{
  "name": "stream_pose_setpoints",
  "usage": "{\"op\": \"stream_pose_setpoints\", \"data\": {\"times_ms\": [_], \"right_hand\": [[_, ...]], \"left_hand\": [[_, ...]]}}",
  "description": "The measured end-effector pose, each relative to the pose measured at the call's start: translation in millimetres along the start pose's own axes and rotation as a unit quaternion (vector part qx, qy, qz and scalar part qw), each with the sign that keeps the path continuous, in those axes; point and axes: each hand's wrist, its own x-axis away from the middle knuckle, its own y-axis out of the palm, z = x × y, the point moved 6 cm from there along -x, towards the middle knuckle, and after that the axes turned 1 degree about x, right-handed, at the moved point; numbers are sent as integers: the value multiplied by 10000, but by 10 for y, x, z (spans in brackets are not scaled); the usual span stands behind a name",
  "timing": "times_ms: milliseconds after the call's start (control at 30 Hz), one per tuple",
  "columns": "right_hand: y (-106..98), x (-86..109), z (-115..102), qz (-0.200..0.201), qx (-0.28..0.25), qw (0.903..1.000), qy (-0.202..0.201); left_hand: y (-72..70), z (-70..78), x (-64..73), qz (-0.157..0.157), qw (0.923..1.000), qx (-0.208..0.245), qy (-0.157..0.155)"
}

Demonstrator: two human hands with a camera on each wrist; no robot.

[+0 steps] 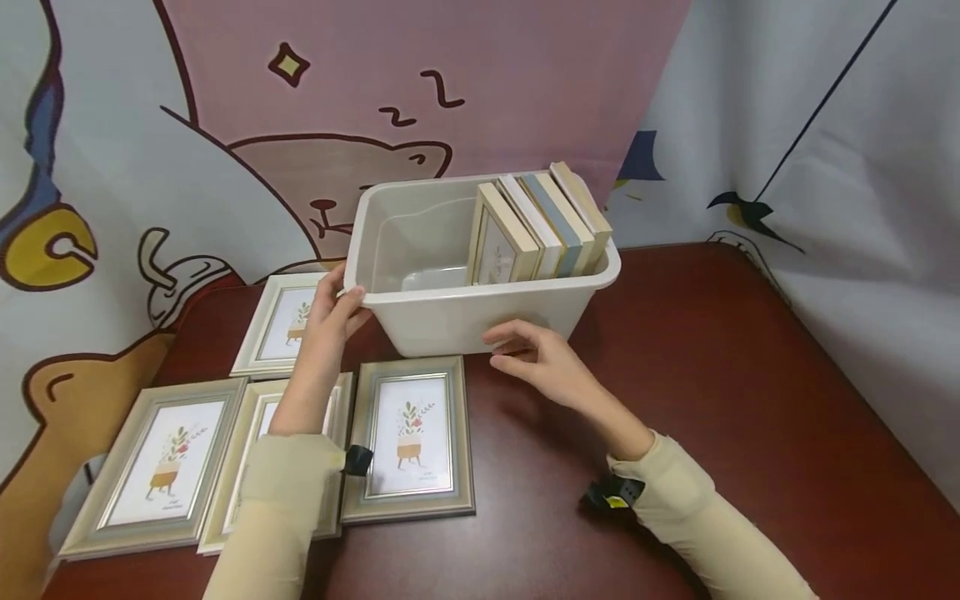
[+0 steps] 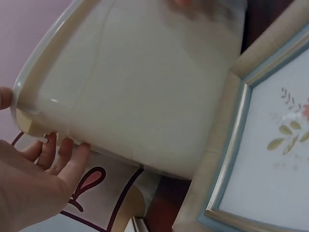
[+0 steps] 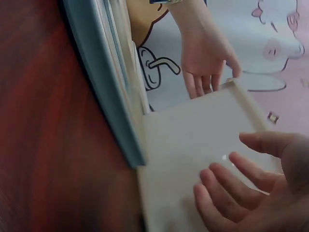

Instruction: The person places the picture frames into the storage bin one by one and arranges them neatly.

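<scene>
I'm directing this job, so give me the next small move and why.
Perhaps reach the right hand toward the nearest flat picture frame: that hand holds nothing, the left hand grips the bin, and the bin's left side has room.

In the head view's lower left, a sleeve (image 1: 281,492) hides much of one picture frame (image 1: 234,468); nearby lettering (image 1: 173,505) is illegibly small.

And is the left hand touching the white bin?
Touching. The head view shows the left hand with its thumb on the white bin at the rim's near left corner.
</scene>
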Motion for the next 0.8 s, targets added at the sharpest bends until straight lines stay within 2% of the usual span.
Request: {"op": "stream_pose_setpoints", "data": {"times_ms": [100, 233, 333, 433, 500, 600, 700, 800], "right_hand": [[106, -40, 153, -523, -765, 9948, 418], [222, -65, 355, -1021, -1754, 9721, 1172], [329, -76, 449, -1282, -1979, 9587, 1590], [458, -102, 497, -1466, -1987, 9522, 1801], [529, -126, 507, -1504, -1826, 9543, 1825], [602, -178, 520, -1445, -1241, 9659, 1757], [640, -227, 505, -1360, -283, 9785, 1524], [655, -257, 465, -1322, 544, 9792, 1440]], "left_hand": [[-22, 1, -11, -30, 9992, 300, -271], [-19, 1, -35, -30, 9959, 778, -453], [-13, -4, -45, -35, 9944, 938, -488], [-22, -13, -51, -37, 9938, 997, -497], [-26, -14, -51, -70, 9937, 997, -502], [-27, -10, -50, -133, 9941, 970, -472], [-29, -16, -40, -161, 9946, 929, -434], [-25, -27, -45, -146, 9942, 973, -426]]}}
